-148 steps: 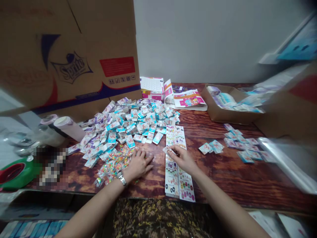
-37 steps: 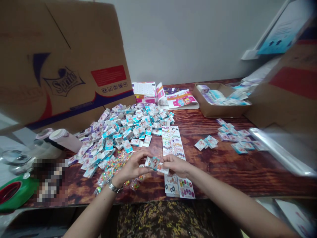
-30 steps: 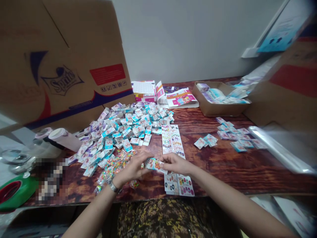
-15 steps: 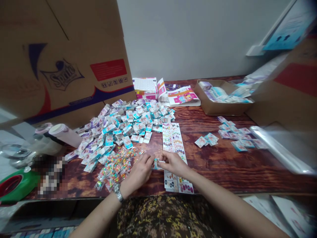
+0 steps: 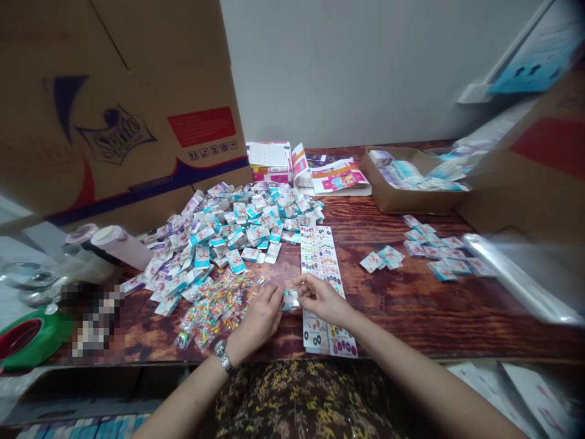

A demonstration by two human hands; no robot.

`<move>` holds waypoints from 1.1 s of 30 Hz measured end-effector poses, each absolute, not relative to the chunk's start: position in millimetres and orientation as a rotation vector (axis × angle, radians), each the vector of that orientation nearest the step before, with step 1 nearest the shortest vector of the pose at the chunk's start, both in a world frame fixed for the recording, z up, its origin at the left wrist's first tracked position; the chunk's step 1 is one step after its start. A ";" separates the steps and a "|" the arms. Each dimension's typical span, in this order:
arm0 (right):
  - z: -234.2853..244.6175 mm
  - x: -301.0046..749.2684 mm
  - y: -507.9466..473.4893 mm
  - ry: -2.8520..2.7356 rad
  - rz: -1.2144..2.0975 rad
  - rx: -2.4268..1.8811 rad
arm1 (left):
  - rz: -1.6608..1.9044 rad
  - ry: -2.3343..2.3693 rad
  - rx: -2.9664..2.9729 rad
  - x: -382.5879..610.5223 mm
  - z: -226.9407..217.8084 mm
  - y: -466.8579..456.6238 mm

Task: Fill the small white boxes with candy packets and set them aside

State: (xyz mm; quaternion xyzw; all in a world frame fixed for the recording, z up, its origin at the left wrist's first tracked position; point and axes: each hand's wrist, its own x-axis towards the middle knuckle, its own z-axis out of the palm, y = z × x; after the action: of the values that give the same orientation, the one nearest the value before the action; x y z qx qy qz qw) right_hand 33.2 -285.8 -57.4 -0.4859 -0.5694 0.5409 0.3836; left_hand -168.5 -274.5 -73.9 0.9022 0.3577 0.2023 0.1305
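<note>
My left hand (image 5: pixel 262 316), with a metal watch (image 5: pixel 223 355) on its wrist, is closed around one end of a small white and blue box (image 5: pixel 290 300). My right hand (image 5: pixel 323 300) is just to the right of that box, its fingers curled and thumb and forefinger close together; whether anything is between them is too small to see. Partly under my right hand lie long printed sticker sheets (image 5: pixel 322 256). Left of my left hand is a pile of small clear packets with colourful pieces (image 5: pixel 214 308). Beyond it rises a heap of small boxes (image 5: pixel 237 228).
Small boxes (image 5: pixel 382 258) lie in groups on the right. A cardboard tray (image 5: pixel 418 200) of packs stands behind them, near a large carton at right. At left are a big carton (image 5: pixel 137 91), a green tape dispenser (image 5: pixel 39 332) and a white bottle (image 5: pixel 121 247).
My right hand's fingertips have drawn up and back slightly from the small box, so more of its white right end shows. My left hand has barely moved.
</note>
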 end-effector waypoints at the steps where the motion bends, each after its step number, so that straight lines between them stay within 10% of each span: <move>1: -57.8 32.2 -285.5 -1.433 1.391 -1.239 | 0.590 1.037 2.633 -167.4 -74.7 -275.6; 19: -29.8 17.0 -292.7 -1.967 0.668 -1.428 | 0.768 1.028 2.723 -162.8 -68.5 -282.2; 33: -37.9 23.3 -287.4 -1.868 0.921 -1.430 | 0.743 0.991 2.585 -158.1 -70.8 -284.3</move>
State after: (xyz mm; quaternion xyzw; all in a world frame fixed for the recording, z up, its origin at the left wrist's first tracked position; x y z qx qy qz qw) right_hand 23.3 -287.4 -37.9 -0.5396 -0.7046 0.3476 0.3027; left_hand -158.1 -284.3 -70.8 0.8933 0.3426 0.2567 0.1371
